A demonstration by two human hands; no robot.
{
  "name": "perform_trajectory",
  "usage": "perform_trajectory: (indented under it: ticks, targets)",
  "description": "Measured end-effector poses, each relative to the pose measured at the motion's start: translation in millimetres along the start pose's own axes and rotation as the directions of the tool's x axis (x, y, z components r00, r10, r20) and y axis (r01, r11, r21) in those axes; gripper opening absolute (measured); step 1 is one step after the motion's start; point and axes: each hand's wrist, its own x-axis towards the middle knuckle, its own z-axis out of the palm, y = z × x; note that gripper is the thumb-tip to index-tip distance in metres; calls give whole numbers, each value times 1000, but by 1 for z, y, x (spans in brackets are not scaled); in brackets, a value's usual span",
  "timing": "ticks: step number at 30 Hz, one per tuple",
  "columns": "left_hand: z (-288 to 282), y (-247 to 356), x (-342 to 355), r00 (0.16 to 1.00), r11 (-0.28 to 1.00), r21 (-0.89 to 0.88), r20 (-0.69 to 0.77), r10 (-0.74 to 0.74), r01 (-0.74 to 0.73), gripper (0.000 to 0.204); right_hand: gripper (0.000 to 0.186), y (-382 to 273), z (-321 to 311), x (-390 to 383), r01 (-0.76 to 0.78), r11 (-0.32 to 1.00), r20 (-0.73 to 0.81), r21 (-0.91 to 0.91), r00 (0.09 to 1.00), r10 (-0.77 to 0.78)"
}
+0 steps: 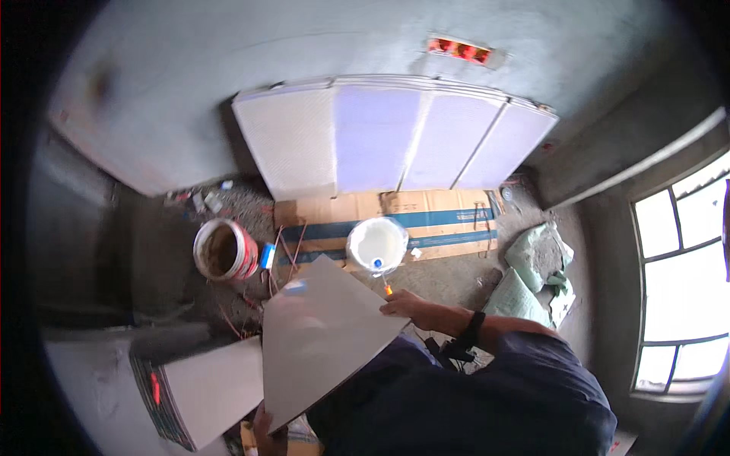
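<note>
The person is holding a large square tile (pixel 323 342), smooth and pale grey-beige, tilted in the lower centre of the frame. The right hand (pixel 407 305) is gripping the tile's right-hand corner, fingers curled over the edge. The left hand (pixel 268 432) is clamping the tile's bottom corner at the lower edge of the frame; only part of it is showing beneath the tile.

To the lower left, a stack of tiles (pixel 201 395) is lying flat, its layered edges showing dark with red marks. Above the held tile, a white plastic bucket (pixel 377 245) with a pale, milky interior is standing on a flattened cardboard sheet (pixel 449 216), brown with blue stripes. To its left, a round red-and-white bucket (pixel 224 249) with a dirty brown interior is standing on the rough concrete floor (pixel 449 277). Thin red wires and small debris are lying between the two buckets.

In the upper centre, four large white panels (pixel 395 137) with a fine textured face are leaning side by side against a grey plastered wall (pixel 228 45). Crumpled pale green sacks (pixel 536 270) are lying at right centre, and a bright window (pixel 684 281) is occupying the right edge.
</note>
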Motion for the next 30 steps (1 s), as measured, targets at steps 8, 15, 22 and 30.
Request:
perform_trajectory:
  ticks: [8,15,22,30]
  targets:
    - [175,78,113,943,777,576,325,68,-255,43,20,-72,-114,-110,-210,706,-290,677,805,518]
    - [244,94,247,916,938,324,327,-232,122,59,27,-98,-151,-146,36,492,-442,870,501,744]
    - [334,117,376,759,844,471,440,-479,259,44,33,-17,-158,-205,-444,889,-844,-116,516,148]
    - [342,109,410,760,827,375,354,-546,420,46,15,-61,-163,-163,-421,893,-863,-160,499,81]
